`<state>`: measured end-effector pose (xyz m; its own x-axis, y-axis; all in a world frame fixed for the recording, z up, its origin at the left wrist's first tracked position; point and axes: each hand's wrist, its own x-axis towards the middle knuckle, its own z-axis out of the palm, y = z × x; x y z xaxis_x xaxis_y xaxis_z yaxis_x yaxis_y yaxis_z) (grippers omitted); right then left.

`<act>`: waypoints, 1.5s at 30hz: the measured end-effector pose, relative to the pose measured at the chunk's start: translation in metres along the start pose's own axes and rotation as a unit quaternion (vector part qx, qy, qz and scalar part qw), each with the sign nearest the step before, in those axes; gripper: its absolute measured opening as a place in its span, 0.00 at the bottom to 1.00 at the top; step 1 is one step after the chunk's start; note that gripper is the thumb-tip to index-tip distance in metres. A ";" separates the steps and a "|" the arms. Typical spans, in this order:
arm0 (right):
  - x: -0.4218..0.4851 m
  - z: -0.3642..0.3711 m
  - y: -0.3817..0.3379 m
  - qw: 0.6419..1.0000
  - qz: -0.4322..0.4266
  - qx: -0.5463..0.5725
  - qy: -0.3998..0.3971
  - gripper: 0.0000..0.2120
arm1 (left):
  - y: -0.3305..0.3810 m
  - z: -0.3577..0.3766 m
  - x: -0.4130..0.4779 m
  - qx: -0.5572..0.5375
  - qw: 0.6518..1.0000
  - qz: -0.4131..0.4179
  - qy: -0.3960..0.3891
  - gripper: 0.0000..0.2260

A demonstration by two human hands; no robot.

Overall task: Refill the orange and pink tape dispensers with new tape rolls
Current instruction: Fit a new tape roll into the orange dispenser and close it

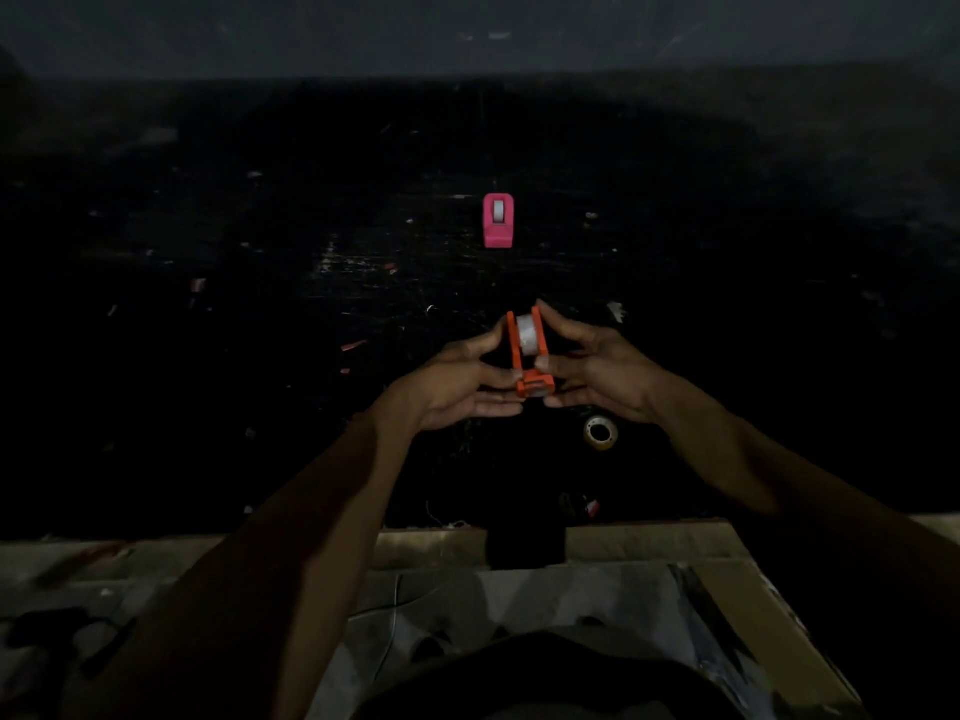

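Note:
The orange tape dispenser (529, 379) is held between both hands above the dark table, with a white tape roll (530, 336) seated between its side walls. My left hand (457, 379) grips its left wall with the fingertips. My right hand (597, 368) grips the right wall, thumb low on that wall and forefinger at the top. The pink tape dispenser (498, 221) stands farther back at the centre, with a white roll showing in it. A loose tape roll (600, 432) lies on the table just below my right hand.
The black table (260, 314) is strewn with small scraps of tape and paper. Its front edge runs across the lower part of the view, with cardboard (727, 574) and pale clutter below it. The scene is very dim.

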<state>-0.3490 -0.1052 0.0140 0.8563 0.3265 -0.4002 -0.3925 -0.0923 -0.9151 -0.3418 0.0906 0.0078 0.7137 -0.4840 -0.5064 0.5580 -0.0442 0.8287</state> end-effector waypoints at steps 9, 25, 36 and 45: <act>-0.002 0.000 -0.008 1.000 -0.016 -0.004 0.005 0.33 | 0.007 0.005 0.001 -0.032 0.999 0.021 0.016 0.29; -0.004 0.001 -0.008 1.000 -0.013 -0.007 0.021 0.32 | 0.006 0.010 -0.001 -0.040 0.999 0.022 0.019 0.30; -0.002 0.005 -0.009 0.999 -0.031 -0.011 0.033 0.32 | 0.005 0.008 -0.001 -0.044 0.998 0.040 0.029 0.32; 0.006 0.019 -0.013 0.997 -0.029 -0.032 0.063 0.33 | 0.008 -0.005 0.001 0.004 0.997 0.047 0.062 0.32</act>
<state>-0.3453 -0.0848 0.0243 0.9141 0.2128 -0.3452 -0.3215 -0.1385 -0.9367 -0.3348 0.0944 0.0128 0.8095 -0.3744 -0.4524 0.4836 -0.0120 0.8752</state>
